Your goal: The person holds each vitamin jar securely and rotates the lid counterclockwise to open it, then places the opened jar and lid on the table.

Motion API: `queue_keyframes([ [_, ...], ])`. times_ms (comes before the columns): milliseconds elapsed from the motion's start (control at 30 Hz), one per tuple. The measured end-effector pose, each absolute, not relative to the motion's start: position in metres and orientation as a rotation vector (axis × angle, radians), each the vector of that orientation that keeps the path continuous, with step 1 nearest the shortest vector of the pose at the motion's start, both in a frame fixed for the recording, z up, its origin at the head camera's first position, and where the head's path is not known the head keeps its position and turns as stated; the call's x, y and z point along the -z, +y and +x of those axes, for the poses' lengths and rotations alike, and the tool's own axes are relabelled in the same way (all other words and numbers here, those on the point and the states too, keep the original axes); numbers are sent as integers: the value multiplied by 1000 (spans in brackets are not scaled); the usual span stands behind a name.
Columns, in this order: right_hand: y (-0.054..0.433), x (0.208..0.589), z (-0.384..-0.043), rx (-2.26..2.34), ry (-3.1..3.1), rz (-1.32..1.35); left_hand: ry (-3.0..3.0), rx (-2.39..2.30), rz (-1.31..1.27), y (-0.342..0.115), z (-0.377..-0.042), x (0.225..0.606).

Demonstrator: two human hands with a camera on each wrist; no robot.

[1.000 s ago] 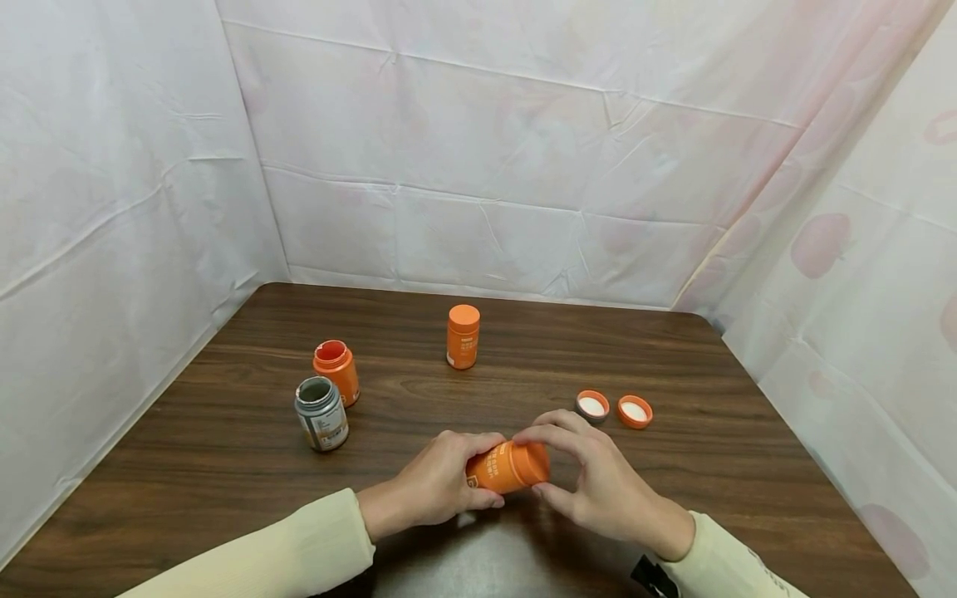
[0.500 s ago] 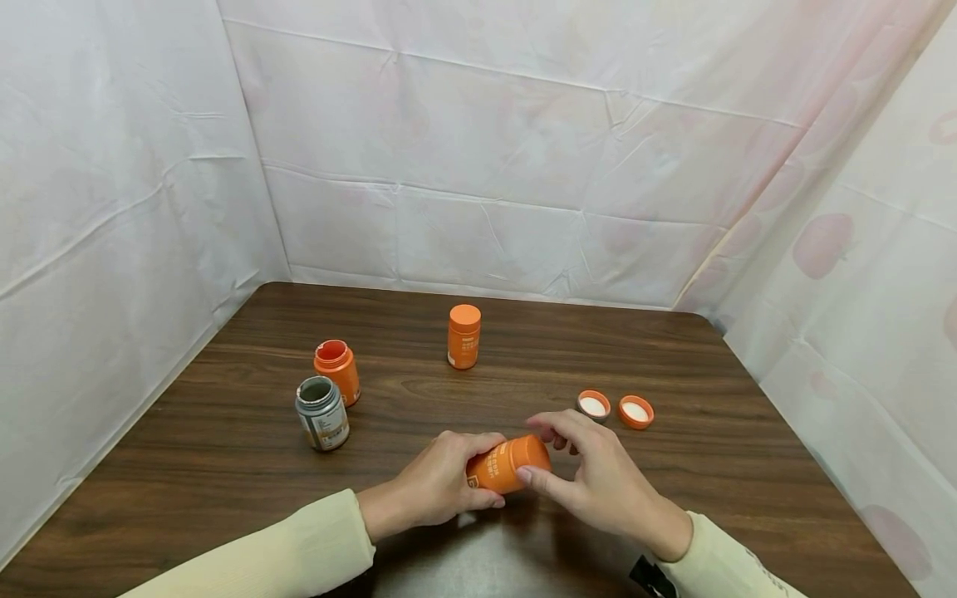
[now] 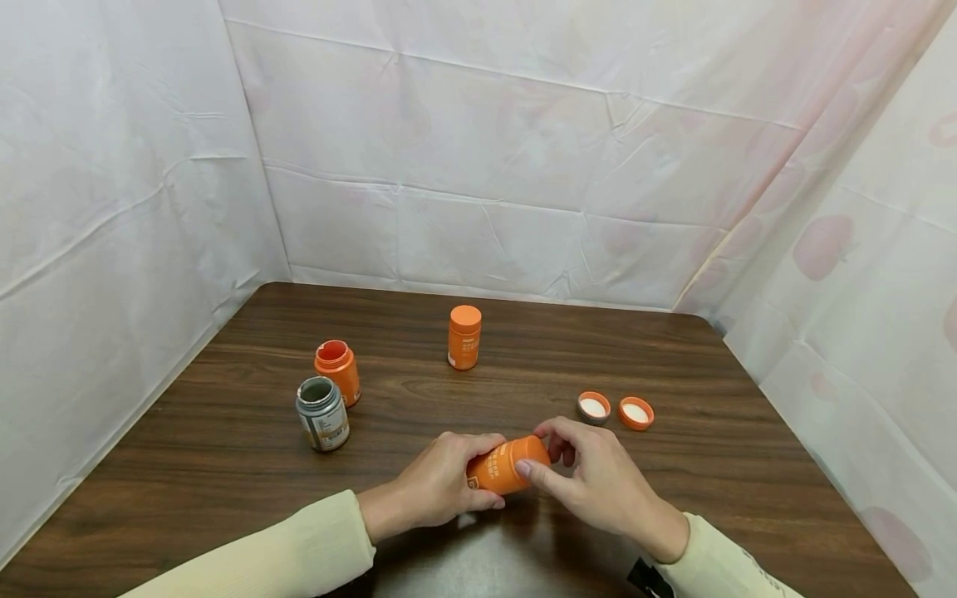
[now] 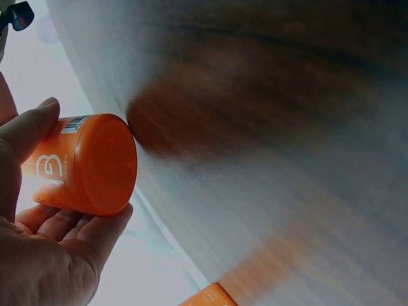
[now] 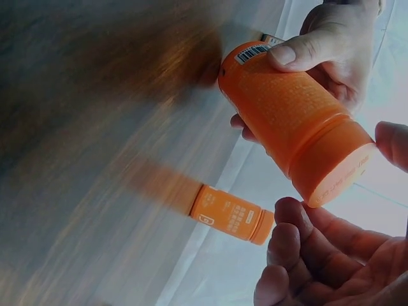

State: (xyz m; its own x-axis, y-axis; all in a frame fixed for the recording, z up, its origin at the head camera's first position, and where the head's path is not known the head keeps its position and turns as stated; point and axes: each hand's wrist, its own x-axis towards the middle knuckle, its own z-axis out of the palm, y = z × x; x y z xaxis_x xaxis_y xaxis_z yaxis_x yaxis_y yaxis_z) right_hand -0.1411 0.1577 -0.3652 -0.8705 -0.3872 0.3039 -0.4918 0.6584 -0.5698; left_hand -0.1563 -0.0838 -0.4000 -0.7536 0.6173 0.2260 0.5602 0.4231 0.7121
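My left hand point(image 3: 441, 482) grips an orange bottle point(image 3: 495, 472) round its body. The bottle lies tilted, its capped end pointing right and its base with a barcode toward the left wrist camera. My right hand point(image 3: 598, 477) is at the screw lid point(image 5: 331, 159), thumb on one edge and a fingertip on the opposite edge. The other right fingers are bent below the lid in the right wrist view. Two loose lids, one dark-sided point(image 3: 594, 407) and one orange point(image 3: 635, 413), lie inside up beyond the right hand.
A capped orange bottle point(image 3: 464, 337) stands upright at the back middle. On the left stand an uncapped orange bottle point(image 3: 338, 374) and an uncapped grey bottle point(image 3: 322, 414), close together. White curtains point(image 3: 478, 166) enclose the dark wooden table point(image 3: 187, 465) at the back and sides.
The right fingers lifted off the lid, the thumb shifted up along it, and the fingertips came back onto its edge. The left hand and its bottle have barely moved.
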Motion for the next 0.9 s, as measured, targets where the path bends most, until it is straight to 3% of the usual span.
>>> queue_keyframes([
  [900, 160, 363, -141, -965, -2599, 930, 2602, -1251, 1096, -84, -157, 398],
])
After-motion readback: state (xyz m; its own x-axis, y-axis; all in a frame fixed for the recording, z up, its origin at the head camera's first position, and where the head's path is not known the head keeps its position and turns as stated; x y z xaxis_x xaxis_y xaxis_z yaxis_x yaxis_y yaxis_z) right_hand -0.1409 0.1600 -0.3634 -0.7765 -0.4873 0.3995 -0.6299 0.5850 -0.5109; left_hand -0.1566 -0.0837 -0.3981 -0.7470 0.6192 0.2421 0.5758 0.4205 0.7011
